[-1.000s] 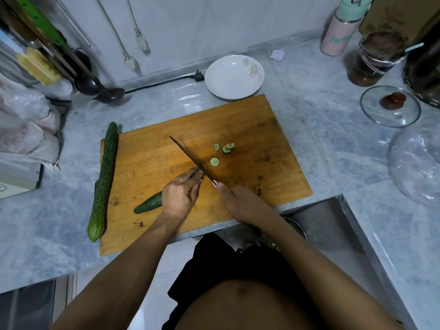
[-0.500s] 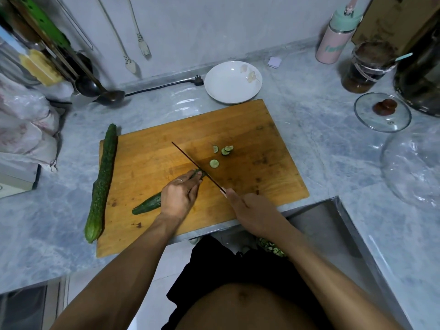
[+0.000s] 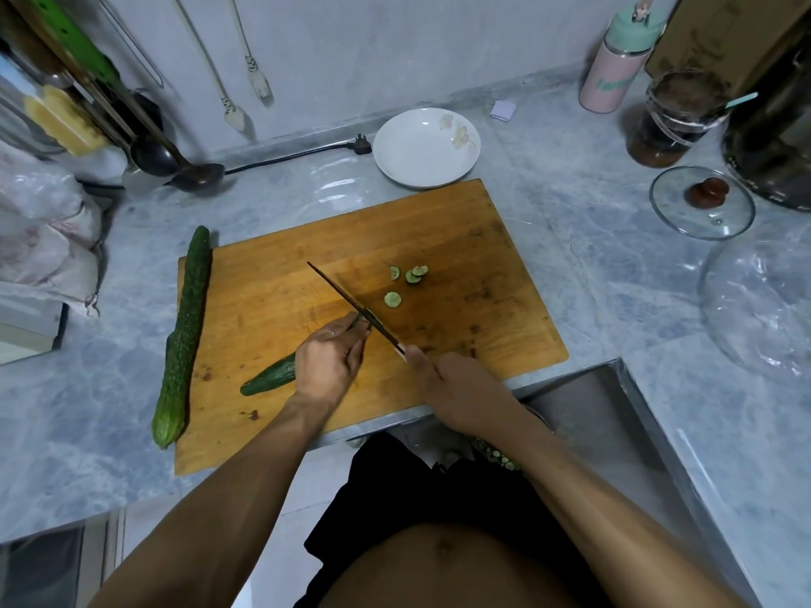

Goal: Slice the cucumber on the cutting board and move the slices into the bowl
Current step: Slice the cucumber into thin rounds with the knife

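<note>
Now bumpy cucumber (image 3: pixel 270 376) under left hand (image 3: pixel 330 355), thin knife (image 3: pixel 351 303) w/ right hand (image 3: pixel 456 390).

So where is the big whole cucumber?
In the head view the whole cucumber lies on the left, along the left edge of the cutting board, partly on the grey counter, apart from both hands.
</note>
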Tool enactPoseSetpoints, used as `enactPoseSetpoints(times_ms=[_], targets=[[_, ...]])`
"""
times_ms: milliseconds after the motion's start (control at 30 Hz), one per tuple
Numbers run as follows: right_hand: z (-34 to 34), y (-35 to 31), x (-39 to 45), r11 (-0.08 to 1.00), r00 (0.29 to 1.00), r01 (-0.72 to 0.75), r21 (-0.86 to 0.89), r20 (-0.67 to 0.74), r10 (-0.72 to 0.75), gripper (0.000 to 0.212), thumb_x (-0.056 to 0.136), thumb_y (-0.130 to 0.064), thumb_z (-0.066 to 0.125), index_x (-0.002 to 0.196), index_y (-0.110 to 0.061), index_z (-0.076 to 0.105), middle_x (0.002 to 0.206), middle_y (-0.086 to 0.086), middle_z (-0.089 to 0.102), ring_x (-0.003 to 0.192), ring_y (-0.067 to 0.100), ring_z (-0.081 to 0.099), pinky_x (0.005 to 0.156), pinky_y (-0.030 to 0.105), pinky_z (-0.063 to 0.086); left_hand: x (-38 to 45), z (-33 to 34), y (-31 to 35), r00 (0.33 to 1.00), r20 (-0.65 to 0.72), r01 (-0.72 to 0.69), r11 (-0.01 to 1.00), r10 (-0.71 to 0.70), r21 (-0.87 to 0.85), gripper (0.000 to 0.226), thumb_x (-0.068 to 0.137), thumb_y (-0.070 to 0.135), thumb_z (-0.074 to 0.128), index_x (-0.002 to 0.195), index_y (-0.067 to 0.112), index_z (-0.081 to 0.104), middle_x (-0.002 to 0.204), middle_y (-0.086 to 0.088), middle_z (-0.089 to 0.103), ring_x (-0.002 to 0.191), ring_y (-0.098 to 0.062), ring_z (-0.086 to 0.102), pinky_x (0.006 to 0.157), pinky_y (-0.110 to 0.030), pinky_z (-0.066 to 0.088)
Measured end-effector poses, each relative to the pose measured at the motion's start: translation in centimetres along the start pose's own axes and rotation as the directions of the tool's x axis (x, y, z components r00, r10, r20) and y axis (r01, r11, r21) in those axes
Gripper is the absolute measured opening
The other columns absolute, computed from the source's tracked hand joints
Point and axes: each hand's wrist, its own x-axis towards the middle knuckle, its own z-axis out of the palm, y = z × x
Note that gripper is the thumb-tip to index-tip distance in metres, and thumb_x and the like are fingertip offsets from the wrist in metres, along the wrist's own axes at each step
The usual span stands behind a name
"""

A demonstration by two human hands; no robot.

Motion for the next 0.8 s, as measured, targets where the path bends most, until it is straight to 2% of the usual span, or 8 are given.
enactPoseSetpoints(times_ms=[167,233,400,533,667,800], targets=[[1.9,-0.4,2.9,0.998,0.998,-0.064,-0.015,-0.007,0.064,0.07,0.102,-0.059,0.016,0.078,-0.008,0.058,0.083,0.016,0.063,0.079,0.028,0.061,0.065,0.031,0.039,0.1,0.2,-0.2,1.0,0.012,0.007,1.0,-0.007,0.009,0.022,0.084,0.017,0.062,0.099,0.014,0.078,0.112,-0.006,0.073,0.099,-0.025,0.07,0.078,-0.034,0.057],[2.1,-0.4,3.3,0.998,0.998,-0.066,-0.024,-0.01,0.066,0.067,0.103,-0.056,0.016,0.079,-0.007,0.056,0.083,0.016,0.061,0.082,0.03,0.06,0.069,0.03,0.037,0.1,0.2,-0.2,1.0,0.005,0.003,1.0,-0.003,-0.006,0.022,0.084,0.016,0.064,0.101,0.014,0.077,0.113,-0.007,0.072,0.1,-0.024,0.07,0.081,-0.034,0.056],[0.5,-0.3,3.1,0.994,0.996,-0.088,0.061,-0.029,0.09,0.068,0.102,-0.057,0.017,0.062,-0.012,0.048,0.061,0.006,0.052,0.06,0.018,0.05,0.06,0.031,0.036,0.1,0.3,0.0,0.999,-0.018,0.037,0.999,-0.037,-0.036,0.023,0.088,0.017,0.07,0.111,0.017,0.076,0.117,-0.003,0.071,0.103,-0.019,0.069,0.082,-0.03,0.055],[-0.6,0.5,2.6,0.98,0.992,-0.096,0.172,-0.063,0.108,0.068,0.099,-0.065,0.02,0.065,-0.012,0.048,0.06,0.006,0.05,0.055,0.018,0.049,0.059,0.03,0.038,0.1,0.1,0.1,0.998,-0.02,0.051,0.997,-0.052,-0.06,0.026,0.088,0.02,0.067,0.112,0.018,0.075,0.116,-0.004,0.071,0.101,-0.021,0.069,0.078,-0.034,0.059],[-1.4,0.7,1.3,0.988,0.996,-0.072,0.138,-0.036,0.077,0.066,0.1,-0.062,0.021,0.058,-0.016,0.045,0.052,-0.002,0.048,0.048,0.01,0.047,0.056,0.027,0.036,0.1,-0.1,-0.2,0.999,0.001,0.036,0.996,-0.036,-0.081,0.026,0.089,0.02,0.064,0.113,0.017,0.075,0.118,-0.006,0.07,0.103,-0.022,0.069,0.079,-0.038,0.06],[-1.0,0.7,0.1,0.999,1.0,-0.01,0.036,-0.015,0.011,0.063,0.102,-0.056,0.023,0.053,-0.019,0.039,0.039,-0.009,0.043,0.037,0.001,0.042,0.044,0.018,0.028,0.1,-0.3,-0.2,0.999,0.022,0.032,0.995,-0.03,-0.092,0.026,0.088,0.014,0.067,0.113,0.016,0.075,0.12,-0.007,0.069,0.105,-0.023,0.068,0.084,-0.039,0.059]])
